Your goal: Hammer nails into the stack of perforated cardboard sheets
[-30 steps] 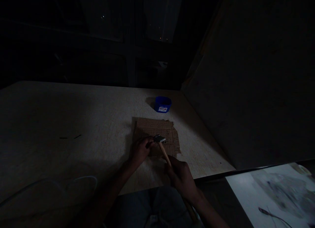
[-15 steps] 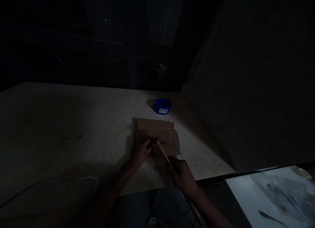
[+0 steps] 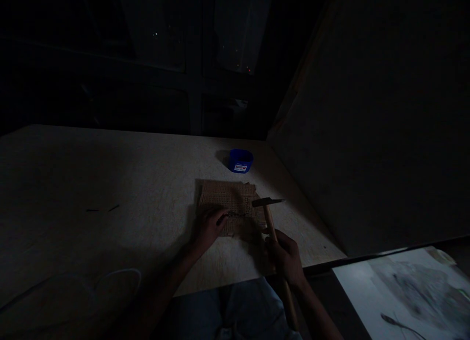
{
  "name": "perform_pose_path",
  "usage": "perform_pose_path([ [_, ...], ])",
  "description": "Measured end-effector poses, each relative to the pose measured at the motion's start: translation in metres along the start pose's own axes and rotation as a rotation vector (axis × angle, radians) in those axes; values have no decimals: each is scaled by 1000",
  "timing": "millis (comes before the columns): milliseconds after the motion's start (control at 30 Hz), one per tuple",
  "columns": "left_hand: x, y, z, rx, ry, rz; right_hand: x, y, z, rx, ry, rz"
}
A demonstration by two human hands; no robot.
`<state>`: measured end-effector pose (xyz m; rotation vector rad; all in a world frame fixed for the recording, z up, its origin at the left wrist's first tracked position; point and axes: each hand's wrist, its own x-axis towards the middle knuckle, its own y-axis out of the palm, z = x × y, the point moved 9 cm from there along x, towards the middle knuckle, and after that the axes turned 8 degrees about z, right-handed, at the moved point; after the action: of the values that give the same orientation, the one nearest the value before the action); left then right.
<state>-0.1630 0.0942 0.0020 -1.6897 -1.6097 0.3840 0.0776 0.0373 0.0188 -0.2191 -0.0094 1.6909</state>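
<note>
My right hand (image 3: 285,256) is wrapped round the wooden handle of a hammer (image 3: 270,217). Its dark metal head is raised over the right edge of a worn, pitted corrugated cardboard pad (image 3: 216,191). On the pad's left part rests my left hand (image 3: 212,225), fingers drawn together. A thin dark strip, perhaps a chain (image 3: 238,215), runs across the pad from those fingertips towards the right. The dimness hides what exactly the left fingers pinch.
Behind the pad stands a blue plastic tub (image 3: 240,161) with a white label. Two thin dark pieces (image 3: 113,208) lie on the table (image 3: 154,183) at left, with a pale looped cable (image 3: 121,270) nearer. A board wall (image 3: 385,134) rises at right, above a stained white surface (image 3: 360,286).
The hammer has lifted off the strip and swung right, its head now beside the pad's right edge. My right hand moved right with it; my left hand stays on the pad.
</note>
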Motion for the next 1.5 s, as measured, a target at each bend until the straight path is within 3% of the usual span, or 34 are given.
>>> perform_pose_path([
  [133, 0, -1, -2, 2, -12, 13, 0, -5, -30, 204, 83, -48],
  [300, 0, -4, -13, 57, 73, 7, 4, -15, -46, 343, 93, -101],
  [467, 4, 1, -23, 153, 128, 40, 11, -21, -53, 406, 90, -107],
  [733, 24, 20, -49, 154, 172, 131, 10, -9, -47, 428, 99, -5],
  [933, 36, 34, -38, 33, 91, 176, 13, -8, -45, 413, 98, 10],
  [1233, 36, 27, -40, -6, 55, 185, 15, -12, -44, 473, 88, 9],
  [1500, 38, 35, -31, -37, 4, 191, 13, -4, -44, 445, 67, 77],
])
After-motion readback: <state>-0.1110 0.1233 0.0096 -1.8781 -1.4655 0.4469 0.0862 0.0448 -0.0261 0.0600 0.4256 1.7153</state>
